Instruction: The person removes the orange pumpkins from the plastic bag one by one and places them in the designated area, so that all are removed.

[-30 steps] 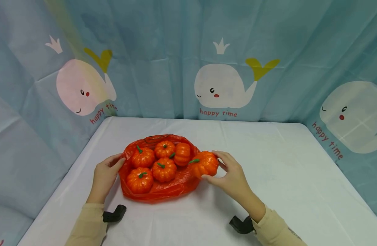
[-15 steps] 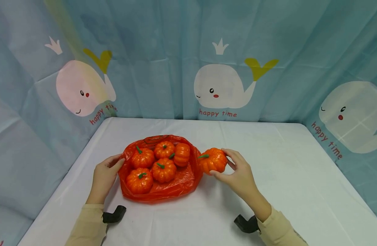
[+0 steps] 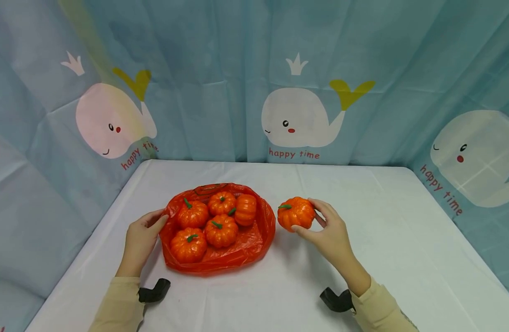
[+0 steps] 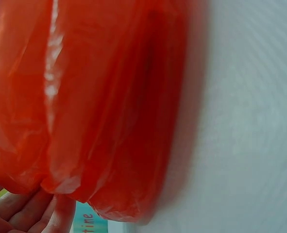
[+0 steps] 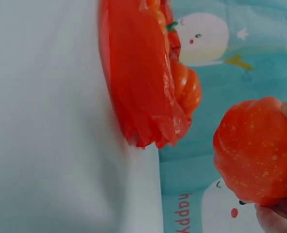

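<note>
An open red plastic bag (image 3: 246, 251) lies on the white table with several small orange pumpkins (image 3: 221, 229) inside, each with a green stem. My left hand (image 3: 141, 237) pinches the bag's left rim between thumb and fingers; in the left wrist view the fingers (image 4: 34, 213) press against the bag's red side. Just right of the bag, my right hand (image 3: 329, 235) holds one orange pumpkin (image 3: 296, 213) in the air between thumb and fingers. Up close in the right wrist view, that pumpkin (image 5: 257, 150) shows pale speckles and stands apart from the bag (image 5: 136, 73).
White cloth covers the table (image 3: 387, 240), which stretches away to the right of the bag. A blue curtain (image 3: 221, 115) printed with whales hangs along the back and sides. Black curved pieces (image 3: 155, 290) sit at both wrists beside the beige sleeves (image 3: 119, 304).
The right hand has carried its pumpkin to the right and slightly up, from over the bag's right rim to beside it. The left hand stays in place on the bag.
</note>
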Action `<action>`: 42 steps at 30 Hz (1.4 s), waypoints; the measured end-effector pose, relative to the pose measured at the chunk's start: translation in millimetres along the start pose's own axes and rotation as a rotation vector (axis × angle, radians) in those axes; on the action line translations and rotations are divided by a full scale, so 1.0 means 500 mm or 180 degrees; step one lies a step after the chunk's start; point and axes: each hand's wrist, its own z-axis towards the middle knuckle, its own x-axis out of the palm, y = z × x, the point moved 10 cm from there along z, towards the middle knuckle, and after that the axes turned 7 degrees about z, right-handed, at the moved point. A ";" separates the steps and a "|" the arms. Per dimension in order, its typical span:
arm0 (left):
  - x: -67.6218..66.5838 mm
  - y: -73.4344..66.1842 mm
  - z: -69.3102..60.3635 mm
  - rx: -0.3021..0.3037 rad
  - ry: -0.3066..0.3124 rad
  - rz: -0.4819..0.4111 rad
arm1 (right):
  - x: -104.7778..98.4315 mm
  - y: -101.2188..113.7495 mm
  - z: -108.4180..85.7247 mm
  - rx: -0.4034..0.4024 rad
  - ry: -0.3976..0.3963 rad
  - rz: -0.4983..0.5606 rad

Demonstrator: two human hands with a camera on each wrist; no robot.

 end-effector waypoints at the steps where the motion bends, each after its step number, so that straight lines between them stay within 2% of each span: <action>1: 0.000 0.000 0.000 -0.0003 0.0003 -0.0003 | -0.001 -0.003 0.001 0.0012 0.0000 0.0001; 13: 0.000 0.001 0.001 0.0025 -0.0024 -0.0017 | -0.019 -0.047 0.019 0.0324 -0.0102 0.0092; 42: 0.001 -0.001 -0.002 0.0024 0.0028 -0.0061 | -0.025 -0.152 0.065 0.0769 -0.0188 0.0437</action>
